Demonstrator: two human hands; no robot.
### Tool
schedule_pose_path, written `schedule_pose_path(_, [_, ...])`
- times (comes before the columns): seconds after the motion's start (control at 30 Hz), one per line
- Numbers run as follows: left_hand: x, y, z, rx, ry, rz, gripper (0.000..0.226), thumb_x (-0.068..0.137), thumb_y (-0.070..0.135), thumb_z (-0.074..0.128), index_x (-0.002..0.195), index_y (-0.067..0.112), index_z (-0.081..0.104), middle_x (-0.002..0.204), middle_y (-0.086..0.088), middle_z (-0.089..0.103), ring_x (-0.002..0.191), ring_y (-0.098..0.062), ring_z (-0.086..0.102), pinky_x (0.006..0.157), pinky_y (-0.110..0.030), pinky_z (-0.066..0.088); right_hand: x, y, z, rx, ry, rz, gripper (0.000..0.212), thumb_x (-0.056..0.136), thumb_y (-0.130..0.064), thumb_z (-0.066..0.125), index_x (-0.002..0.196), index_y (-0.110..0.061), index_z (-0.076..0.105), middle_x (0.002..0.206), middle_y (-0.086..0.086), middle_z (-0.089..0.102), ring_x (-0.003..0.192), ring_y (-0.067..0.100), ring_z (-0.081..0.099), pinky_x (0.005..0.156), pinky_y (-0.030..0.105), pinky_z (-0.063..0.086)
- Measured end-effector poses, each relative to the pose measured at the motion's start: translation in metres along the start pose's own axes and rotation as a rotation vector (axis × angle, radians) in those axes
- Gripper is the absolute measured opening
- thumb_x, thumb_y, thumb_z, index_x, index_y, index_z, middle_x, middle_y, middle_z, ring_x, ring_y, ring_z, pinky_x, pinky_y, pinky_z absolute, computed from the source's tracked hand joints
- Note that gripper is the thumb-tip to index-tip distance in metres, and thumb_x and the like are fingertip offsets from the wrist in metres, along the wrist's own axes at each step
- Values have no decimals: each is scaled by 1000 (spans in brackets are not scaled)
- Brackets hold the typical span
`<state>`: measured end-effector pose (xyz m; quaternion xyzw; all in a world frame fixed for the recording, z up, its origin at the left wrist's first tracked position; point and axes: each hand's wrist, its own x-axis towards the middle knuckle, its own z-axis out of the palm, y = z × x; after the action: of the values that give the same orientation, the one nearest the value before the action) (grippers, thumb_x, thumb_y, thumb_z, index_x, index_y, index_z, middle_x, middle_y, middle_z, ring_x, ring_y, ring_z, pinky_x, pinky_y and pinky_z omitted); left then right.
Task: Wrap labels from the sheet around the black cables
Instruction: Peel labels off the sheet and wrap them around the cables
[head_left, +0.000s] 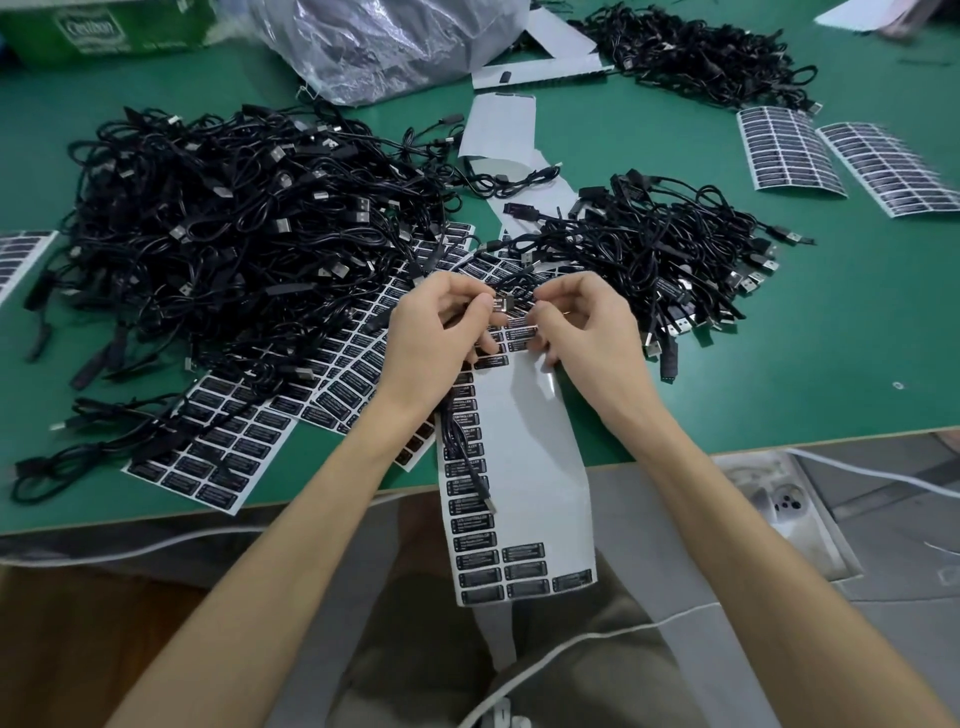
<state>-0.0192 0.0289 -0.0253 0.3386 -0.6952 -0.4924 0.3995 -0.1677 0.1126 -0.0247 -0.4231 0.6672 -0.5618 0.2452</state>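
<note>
Left hand, right hand, label half-hidden

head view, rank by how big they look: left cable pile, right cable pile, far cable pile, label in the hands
1. left cable pile
2. right cable pile
3. far cable pile, though it lies farther from the camera, so its rank against the right pile is unsure
4. label, pinched by left hand and right hand

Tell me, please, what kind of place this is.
Probably a small packing or assembly workshop: big piles of black cables lie on a green worktable among label sheets, and the left hand and right hand pinch a label.
</note>
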Motion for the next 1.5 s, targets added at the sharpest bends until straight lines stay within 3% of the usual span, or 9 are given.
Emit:
schedule_pose_path(0.13, [0,-1,0,-18,-12,3,6,100,9,64,100,14,66,83,-4,78,62,-17,70,52,-24,50,1,2,1,-35,-52,-24,9,97,-18,63,101,-23,69,91,2,75,77,19,74,73,40,60])
schedule_pose_path(0.37, [0,0,-1,10,-80,31,5,99,9,68,102,5,69,82,-4,76,61,-19,68,54,-20,48,-1,0,1,-14,-102,-47,15,95,-28,74,94,-14,69,81,3,75,71,22,74,70,40,59])
schedule_pose_path(0.63, [0,1,1,22,-112,38,8,101,9,64,106,5,69,87,-4,77,63,-20,68,57,-14,47,-1,-2,-3,43,-91,-63,14,96,-19,72,91,-7,66,81,12,72,70,28,70,68,45,57])
schedule_pose_path(0.8, [1,-2,0,41,-112,17,10,104,16,62,105,11,71,84,-4,77,63,-18,68,55,-22,48,0,3,-3,84,-14,-51,15,102,-21,65,94,-9,61,74,5,65,56,14,63,56,35,52])
schedule_pose_path(0.93, [1,-5,-1,60,-131,41,9,101,15,65,106,11,71,84,-2,77,64,-16,69,61,-21,51,0,4,-2,213,52,-3,12,105,-21,58,97,-11,57,76,2,63,54,16,63,45,27,47])
schedule_pose_path(1.07, [1,-5,-1,45,-164,42,5,99,13,68,103,15,72,83,-2,77,63,-17,69,70,-26,56,1,0,-3,231,29,6,24,107,-28,54,92,-11,60,76,4,69,59,16,63,50,27,48])
schedule_pose_path(1.27, [1,-2,-1,25,-158,45,11,100,17,67,101,7,70,74,-6,74,57,-26,67,60,-32,54,-1,-2,-2,137,-140,-37,26,104,-29,61,92,-8,69,74,2,74,62,14,66,60,21,50])
schedule_pose_path(1.4, [0,0,0,37,-190,37,10,99,19,70,99,9,71,75,-8,75,58,-25,67,64,-39,56,0,-1,-3,125,-94,-43,26,103,-26,63,87,-7,68,73,4,73,61,16,65,60,27,49])
schedule_pose_path(1.5, [0,0,-1,64,-224,40,12,99,24,70,99,13,74,80,-4,76,71,-25,71,72,-38,59,0,0,-3,194,-15,-34,26,103,-26,62,85,-7,65,70,3,70,58,16,62,55,25,48])
